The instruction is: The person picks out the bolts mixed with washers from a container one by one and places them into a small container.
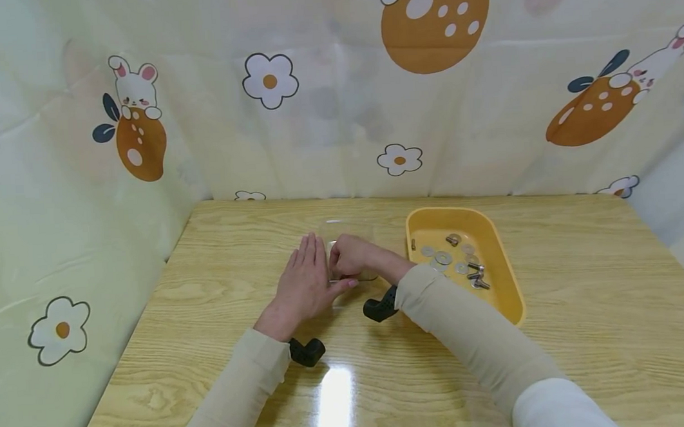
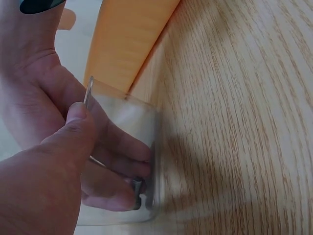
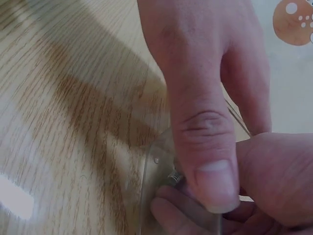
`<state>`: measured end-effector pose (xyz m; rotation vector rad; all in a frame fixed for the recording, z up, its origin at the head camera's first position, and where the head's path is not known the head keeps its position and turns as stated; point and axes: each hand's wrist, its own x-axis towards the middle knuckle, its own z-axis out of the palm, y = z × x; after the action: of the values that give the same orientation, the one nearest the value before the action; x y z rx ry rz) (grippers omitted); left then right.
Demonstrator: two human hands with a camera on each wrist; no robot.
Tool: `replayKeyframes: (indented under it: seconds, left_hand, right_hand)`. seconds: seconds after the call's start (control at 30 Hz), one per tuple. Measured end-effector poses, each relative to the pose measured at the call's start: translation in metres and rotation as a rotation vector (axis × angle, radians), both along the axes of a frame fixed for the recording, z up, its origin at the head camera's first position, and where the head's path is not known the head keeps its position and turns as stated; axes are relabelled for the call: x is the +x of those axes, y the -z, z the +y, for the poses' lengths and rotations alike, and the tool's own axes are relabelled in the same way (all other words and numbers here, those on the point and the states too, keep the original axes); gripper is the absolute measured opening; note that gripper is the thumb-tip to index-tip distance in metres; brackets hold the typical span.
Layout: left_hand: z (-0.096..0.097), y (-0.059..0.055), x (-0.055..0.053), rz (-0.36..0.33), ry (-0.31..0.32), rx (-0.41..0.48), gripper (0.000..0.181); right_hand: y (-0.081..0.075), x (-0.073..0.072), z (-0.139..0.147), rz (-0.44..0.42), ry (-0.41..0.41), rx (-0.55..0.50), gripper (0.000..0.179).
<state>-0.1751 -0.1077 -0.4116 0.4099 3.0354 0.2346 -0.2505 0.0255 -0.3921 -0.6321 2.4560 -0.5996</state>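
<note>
A clear plastic box (image 2: 132, 112) stands on the table between the hands. My left hand (image 1: 306, 280) lies along its left side with fingers straight, and its thumb (image 3: 210, 171) rests at the near rim. Inside the box is my right hand (image 1: 352, 255), its fingers curled downward. Close to the box wall, its fingertips pinch a small metal screw (image 2: 137, 193); the thread shows beside the fingers in the right wrist view. Part of the box is hidden behind both hands in the head view.
Right of the box stands a yellow-orange tray (image 1: 505, 256) holding loose screws (image 1: 477, 275) and flat washers (image 1: 443, 258). The right forearm passes over its near left corner. A patterned curtain (image 1: 336, 110) hangs behind the wood-grain table (image 1: 573, 304).
</note>
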Motion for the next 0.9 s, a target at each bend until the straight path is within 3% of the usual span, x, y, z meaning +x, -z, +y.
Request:
replayKeyframes:
  seconds: [0.27, 0.6, 0.9]
  left_hand:
    - [0.0, 0.0, 0.0, 0.007, 0.003, -0.005, 0.107]
    - [0.002, 0.0, -0.001, 0.002, 0.002, -0.026, 0.107]
    - [0.002, 0.0, 0.0, -0.028, -0.008, -0.033, 0.109]
  right_hand:
    - [0.0, 0.002, -0.001, 0.025, -0.007, 0.017, 0.013]
    - [-0.004, 0.002, 0.001, -0.016, 0.009, 0.028, 0.012]
    - [-0.018, 0.004, 0.012, -0.099, 0.055, -0.125, 0.017]
